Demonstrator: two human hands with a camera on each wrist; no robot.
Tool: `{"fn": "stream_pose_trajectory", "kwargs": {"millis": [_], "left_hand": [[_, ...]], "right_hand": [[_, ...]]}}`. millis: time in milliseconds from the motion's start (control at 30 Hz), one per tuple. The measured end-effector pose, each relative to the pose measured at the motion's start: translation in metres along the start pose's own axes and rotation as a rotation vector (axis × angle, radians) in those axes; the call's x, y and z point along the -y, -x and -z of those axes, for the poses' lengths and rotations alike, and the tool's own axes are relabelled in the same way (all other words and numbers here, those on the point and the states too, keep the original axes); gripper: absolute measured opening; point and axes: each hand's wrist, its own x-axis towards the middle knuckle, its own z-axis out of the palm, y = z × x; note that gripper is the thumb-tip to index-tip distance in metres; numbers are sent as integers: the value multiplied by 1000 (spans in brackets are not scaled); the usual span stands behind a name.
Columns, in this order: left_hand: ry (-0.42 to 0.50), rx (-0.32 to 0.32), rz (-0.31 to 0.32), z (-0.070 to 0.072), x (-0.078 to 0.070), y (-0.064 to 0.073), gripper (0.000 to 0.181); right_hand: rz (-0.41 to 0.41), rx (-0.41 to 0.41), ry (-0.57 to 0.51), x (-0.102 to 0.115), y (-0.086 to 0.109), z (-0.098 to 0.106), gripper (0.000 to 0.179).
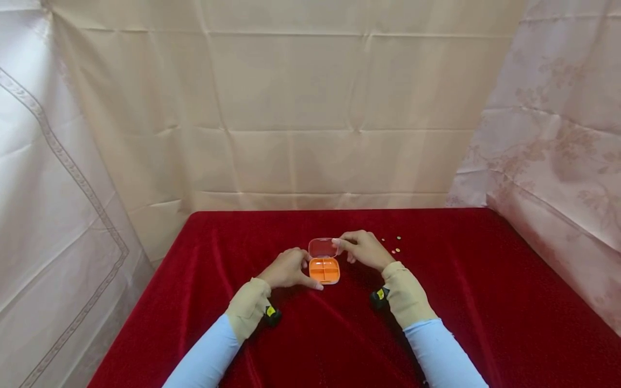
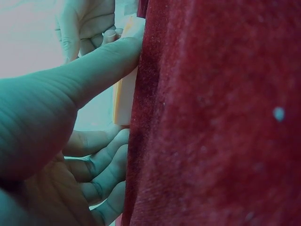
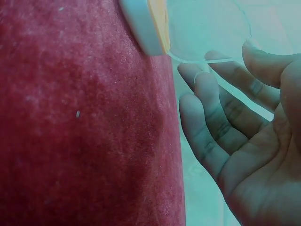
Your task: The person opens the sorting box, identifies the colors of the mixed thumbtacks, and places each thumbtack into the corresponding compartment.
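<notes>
A small orange pill box [image 1: 324, 271] with several compartments lies on the red cloth, its clear lid [image 1: 321, 248] standing up at the back. My left hand [image 1: 287, 268] holds the box at its left side, thumb at the near edge and fingers toward the back. In the left wrist view, the thumb [image 2: 106, 63] lies across the white side of the box [image 2: 125, 99]. With thumb and index finger, my right hand [image 1: 363, 250] pinches the lid's right edge; its other fingers [image 3: 207, 127] are loosely bent below the lid in the right wrist view. The compartments look bare.
Several tiny pale pills [image 1: 398, 250] lie on the cloth just right of my right hand. The red velvet cloth [image 1: 320, 345] covers the table. Beige fabric [image 1: 310, 108] hangs behind it, with patterned curtains at both sides.
</notes>
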Motion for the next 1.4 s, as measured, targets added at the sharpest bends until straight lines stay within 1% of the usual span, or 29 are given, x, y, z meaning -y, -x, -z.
{"fn": "stream_pose_trajectory", "kwargs": {"millis": [233, 433, 533, 667, 733, 833, 933, 1067, 1200, 1400], "left_hand": [[5, 2, 1, 0, 0, 2, 64], [-4, -9, -4, 1, -2, 3, 63], [-8, -18, -18, 2, -2, 3, 60], [1, -23, -27, 2, -2, 3, 57], [7, -20, -20, 1, -2, 4, 57], [14, -15, -2, 1, -3, 4, 58], [14, -12, 2, 0, -2, 4, 58], [20, -15, 0, 0, -2, 4, 57], [18, -17, -4, 0, -2, 3, 57], [15, -13, -9, 0, -2, 1, 59]], "right_hand": [[-18, 25, -13, -1, 1, 1, 24], [5, 39, 6, -3, 1, 4, 14], [15, 37, 13, -5, 1, 7, 11], [32, 19, 26, -7, 3, 13, 11], [34, 7, 32, -8, 4, 16, 11], [26, -12, 43, -9, 4, 19, 10], [16, -29, 60, -11, 4, 20, 9], [7, -44, 87, -14, 5, 24, 9], [6, -58, 90, -18, 7, 29, 12], [1, -96, 121, -27, 11, 38, 12]]}}
